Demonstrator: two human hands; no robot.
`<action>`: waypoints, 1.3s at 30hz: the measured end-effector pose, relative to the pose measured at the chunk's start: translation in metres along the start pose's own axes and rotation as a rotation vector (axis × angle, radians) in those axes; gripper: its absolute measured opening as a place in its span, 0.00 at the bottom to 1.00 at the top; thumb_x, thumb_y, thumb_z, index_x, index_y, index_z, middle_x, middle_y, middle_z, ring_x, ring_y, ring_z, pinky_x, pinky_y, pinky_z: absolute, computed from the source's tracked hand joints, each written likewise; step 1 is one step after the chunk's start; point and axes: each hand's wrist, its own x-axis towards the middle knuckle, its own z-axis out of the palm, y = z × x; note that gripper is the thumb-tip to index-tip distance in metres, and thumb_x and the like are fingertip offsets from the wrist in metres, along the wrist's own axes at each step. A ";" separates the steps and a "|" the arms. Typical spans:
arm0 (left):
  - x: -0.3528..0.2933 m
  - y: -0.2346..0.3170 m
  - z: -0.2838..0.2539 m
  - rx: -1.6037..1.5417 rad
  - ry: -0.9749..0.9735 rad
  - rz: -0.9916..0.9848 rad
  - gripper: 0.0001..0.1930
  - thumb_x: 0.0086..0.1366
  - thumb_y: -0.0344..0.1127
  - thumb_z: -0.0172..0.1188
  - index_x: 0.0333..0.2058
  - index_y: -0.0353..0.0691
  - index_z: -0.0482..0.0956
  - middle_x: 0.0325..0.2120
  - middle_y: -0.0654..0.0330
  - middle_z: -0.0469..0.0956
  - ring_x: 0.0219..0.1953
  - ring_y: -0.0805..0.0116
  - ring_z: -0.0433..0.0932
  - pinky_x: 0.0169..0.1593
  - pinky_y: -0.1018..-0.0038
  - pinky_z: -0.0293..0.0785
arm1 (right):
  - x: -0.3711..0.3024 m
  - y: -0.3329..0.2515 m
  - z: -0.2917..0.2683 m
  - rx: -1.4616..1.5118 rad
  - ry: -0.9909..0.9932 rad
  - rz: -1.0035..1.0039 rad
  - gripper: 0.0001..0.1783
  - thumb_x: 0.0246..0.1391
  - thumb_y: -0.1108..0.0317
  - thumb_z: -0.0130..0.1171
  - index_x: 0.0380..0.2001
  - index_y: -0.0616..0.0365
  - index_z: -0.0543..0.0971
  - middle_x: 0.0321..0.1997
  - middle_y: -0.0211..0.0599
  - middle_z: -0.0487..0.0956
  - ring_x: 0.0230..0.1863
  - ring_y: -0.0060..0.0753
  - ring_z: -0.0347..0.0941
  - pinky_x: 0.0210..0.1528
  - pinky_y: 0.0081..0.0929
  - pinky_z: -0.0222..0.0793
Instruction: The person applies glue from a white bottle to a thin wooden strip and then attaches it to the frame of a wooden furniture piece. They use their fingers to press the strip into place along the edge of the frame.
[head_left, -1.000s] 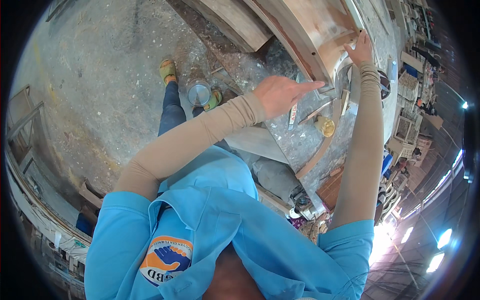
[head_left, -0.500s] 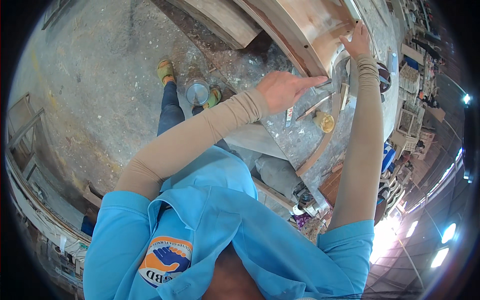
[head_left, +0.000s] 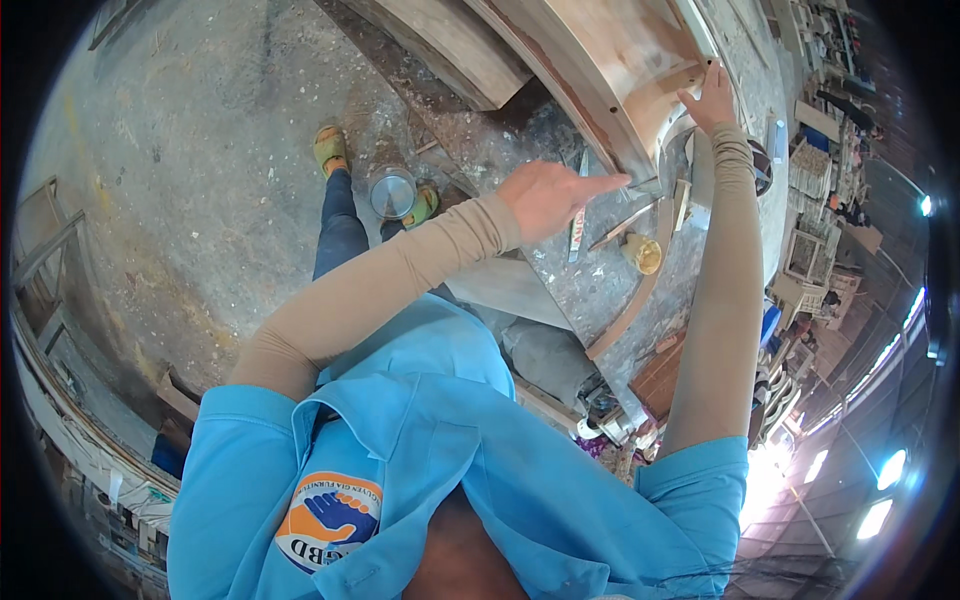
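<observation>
My left hand [head_left: 545,202] is at the near end of a curved wooden piece [head_left: 590,95] with a reddish-brown patched edge. Its index finger stretches toward the corner, while the other fingers are curled in; whatever they may hold is hidden. My right hand [head_left: 712,100] lies against the right end of the same piece, fingers apart, with nothing seen in it. Below the corner stand a small tub of yellowish paste [head_left: 641,253], a thin stick-like tool [head_left: 622,224] and a narrow white strip with red print [head_left: 578,235].
A curved wooden strip [head_left: 632,318] lies on the stained worktop [head_left: 570,290]. Thick wooden boards [head_left: 450,50] are at the upper middle. A round clear container [head_left: 392,193] appears near my green shoes [head_left: 330,150]. Stacked wooden parts [head_left: 815,175] fill the right side.
My left hand has drawn back a little, left and toward me, from the wood's corner. My right hand stays at the wood's end, and the whole view has shifted slightly.
</observation>
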 end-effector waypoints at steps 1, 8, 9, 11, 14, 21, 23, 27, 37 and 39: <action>-0.002 0.000 -0.003 0.010 -0.012 -0.011 0.30 0.61 0.30 0.53 0.61 0.62 0.65 0.24 0.54 0.78 0.28 0.51 0.78 0.33 0.58 0.75 | 0.000 0.001 -0.001 0.045 -0.012 -0.017 0.55 0.47 0.53 0.66 0.68 0.65 0.46 0.71 0.57 0.49 0.72 0.55 0.44 0.71 0.41 0.46; -0.027 -0.003 -0.032 -0.109 0.091 -0.042 0.30 0.62 0.30 0.53 0.62 0.62 0.64 0.23 0.51 0.76 0.23 0.51 0.75 0.30 0.59 0.73 | -0.100 -0.100 -0.086 0.566 -0.095 -0.236 0.24 0.53 0.68 0.61 0.54 0.59 0.75 0.53 0.41 0.78 0.57 0.42 0.72 0.60 0.31 0.63; -0.031 -0.006 -0.031 -0.112 0.088 -0.066 0.29 0.62 0.30 0.53 0.62 0.62 0.64 0.23 0.50 0.76 0.23 0.51 0.75 0.30 0.59 0.72 | -0.120 -0.108 -0.091 0.607 -0.130 -0.241 0.20 0.52 0.69 0.62 0.50 0.59 0.77 0.49 0.41 0.80 0.53 0.41 0.75 0.57 0.30 0.66; -0.037 -0.008 -0.031 -0.132 0.083 -0.087 0.29 0.63 0.30 0.53 0.62 0.61 0.65 0.24 0.50 0.76 0.24 0.50 0.76 0.31 0.58 0.72 | -0.145 -0.115 -0.097 0.632 -0.171 -0.227 0.16 0.50 0.72 0.62 0.45 0.60 0.80 0.43 0.40 0.81 0.47 0.39 0.77 0.52 0.28 0.69; -0.044 -0.005 -0.036 -0.158 0.049 -0.112 0.28 0.64 0.31 0.53 0.62 0.61 0.65 0.24 0.49 0.77 0.25 0.49 0.76 0.31 0.58 0.72 | -0.163 -0.117 -0.100 0.613 -0.170 -0.190 0.16 0.47 0.76 0.63 0.43 0.60 0.80 0.40 0.40 0.81 0.44 0.36 0.78 0.49 0.27 0.70; -0.048 -0.006 -0.044 -0.143 0.045 -0.162 0.27 0.64 0.30 0.53 0.61 0.58 0.66 0.37 0.50 0.79 0.30 0.49 0.78 0.36 0.60 0.76 | -0.160 -0.105 -0.090 0.705 -0.152 -0.178 0.15 0.42 0.81 0.65 0.38 0.63 0.80 0.36 0.39 0.82 0.38 0.32 0.80 0.45 0.25 0.74; -0.046 -0.006 -0.046 -0.145 0.054 -0.160 0.26 0.64 0.29 0.53 0.61 0.57 0.66 0.43 0.51 0.78 0.33 0.48 0.79 0.38 0.61 0.76 | -0.156 -0.103 -0.089 0.726 -0.189 -0.156 0.14 0.42 0.80 0.65 0.36 0.64 0.80 0.34 0.39 0.82 0.36 0.31 0.80 0.44 0.25 0.75; -0.044 -0.003 -0.043 -0.127 0.064 -0.161 0.26 0.65 0.29 0.52 0.61 0.55 0.66 0.48 0.52 0.76 0.36 0.47 0.79 0.41 0.62 0.77 | -0.146 -0.102 -0.093 0.721 -0.262 -0.149 0.12 0.41 0.79 0.67 0.33 0.65 0.81 0.31 0.39 0.82 0.34 0.29 0.80 0.41 0.24 0.75; -0.025 0.013 -0.022 -0.204 0.102 -0.089 0.25 0.66 0.31 0.52 0.61 0.57 0.66 0.46 0.50 0.77 0.38 0.46 0.79 0.41 0.63 0.76 | -0.138 -0.101 -0.101 0.647 -0.352 -0.153 0.10 0.44 0.76 0.65 0.34 0.65 0.81 0.30 0.36 0.82 0.33 0.24 0.79 0.39 0.21 0.74; -0.016 0.018 -0.017 -0.201 0.042 -0.123 0.25 0.66 0.31 0.52 0.61 0.57 0.66 0.45 0.49 0.77 0.37 0.46 0.78 0.40 0.63 0.76 | -0.148 -0.097 -0.094 0.766 -0.242 -0.141 0.10 0.46 0.74 0.64 0.35 0.63 0.82 0.31 0.38 0.83 0.33 0.26 0.80 0.40 0.23 0.74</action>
